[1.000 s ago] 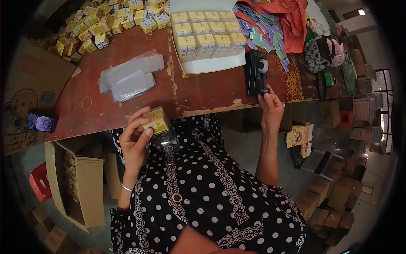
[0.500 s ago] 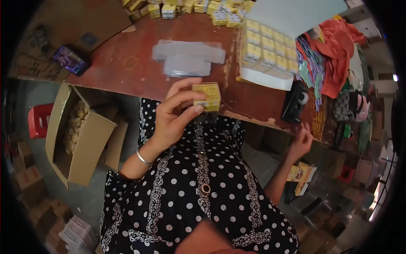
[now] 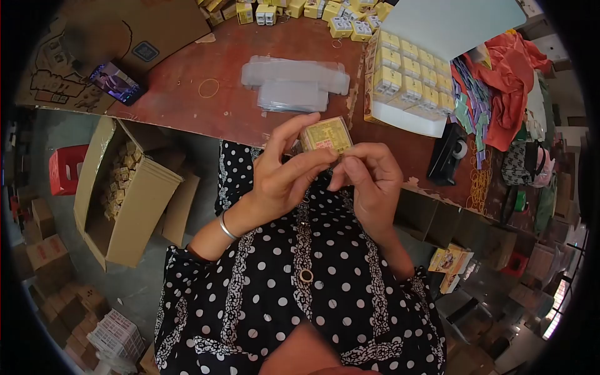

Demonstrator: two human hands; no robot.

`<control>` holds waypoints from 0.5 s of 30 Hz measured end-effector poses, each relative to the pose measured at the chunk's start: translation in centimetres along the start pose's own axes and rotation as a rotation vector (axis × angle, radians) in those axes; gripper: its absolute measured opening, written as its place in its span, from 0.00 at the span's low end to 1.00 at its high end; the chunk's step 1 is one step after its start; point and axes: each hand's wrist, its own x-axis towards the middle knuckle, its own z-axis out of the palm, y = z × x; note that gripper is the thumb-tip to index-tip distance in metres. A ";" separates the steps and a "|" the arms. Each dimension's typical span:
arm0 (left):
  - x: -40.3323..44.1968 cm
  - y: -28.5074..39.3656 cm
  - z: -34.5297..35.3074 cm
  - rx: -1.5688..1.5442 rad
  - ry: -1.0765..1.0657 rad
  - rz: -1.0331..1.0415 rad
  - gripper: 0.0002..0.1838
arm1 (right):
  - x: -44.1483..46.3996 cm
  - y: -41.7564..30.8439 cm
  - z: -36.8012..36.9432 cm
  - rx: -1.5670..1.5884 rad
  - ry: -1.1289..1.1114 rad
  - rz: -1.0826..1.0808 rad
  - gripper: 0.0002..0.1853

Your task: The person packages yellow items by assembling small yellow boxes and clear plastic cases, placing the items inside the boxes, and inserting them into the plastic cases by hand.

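A small yellow printed box (image 3: 328, 132) in what looks like clear film sits at the centre of the grip, held up in front of the table's near edge. The left hand (image 3: 278, 172) pinches it, fingers along its left and near sides. The right hand (image 3: 375, 181) has thumb and forefinger drawn together at the box's near right corner (whether they nip the film, the box or something thin, I cannot tell).

Just beyond the grip, flat clear plastic sleeves (image 3: 294, 94) lie overlapping on the worn red-brown tabletop (image 3: 181, 115). Beyond and to the right of the grip stands a display carton (image 3: 412, 122), its lid raised, with yellow-topped boxes in rows. Farther right of the grip come a black tape dispenser (image 3: 445, 156), a spread of yellow rubber bands (image 3: 480, 184), purple and green pieces (image 3: 472, 119) and a red cloth (image 3: 509, 87).

Left of the grip, one loose rubber band (image 3: 209, 88) lies on the table, and past it a lit smartphone (image 3: 117, 82) leans on cardboard. Below the table's edge, to the grip's left, an open cardboard box (image 3: 144, 212) holds small boxes.
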 end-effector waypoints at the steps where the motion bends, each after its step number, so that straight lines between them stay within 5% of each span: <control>1: -0.1 -0.1 0.1 0.002 0.025 0.002 0.15 | 0.1 0.1 0.2 -0.036 -0.002 0.014 0.06; 8: -0.6 -1.1 0.0 0.105 0.026 0.092 0.15 | 0.4 0.2 0.8 -0.167 0.062 -0.002 0.08; 11: -0.7 -1.1 -0.3 0.094 0.010 0.109 0.14 | 0.6 -0.3 0.7 -0.121 0.078 0.177 0.11; 14: -0.4 -0.1 0.0 -0.113 0.022 -0.062 0.12 | 1.2 1.7 -0.6 -0.388 0.170 -0.123 0.17; 15: -0.4 0.1 0.0 -0.114 0.023 -0.059 0.12 | 1.6 1.9 -1.2 -0.641 0.137 -0.451 0.20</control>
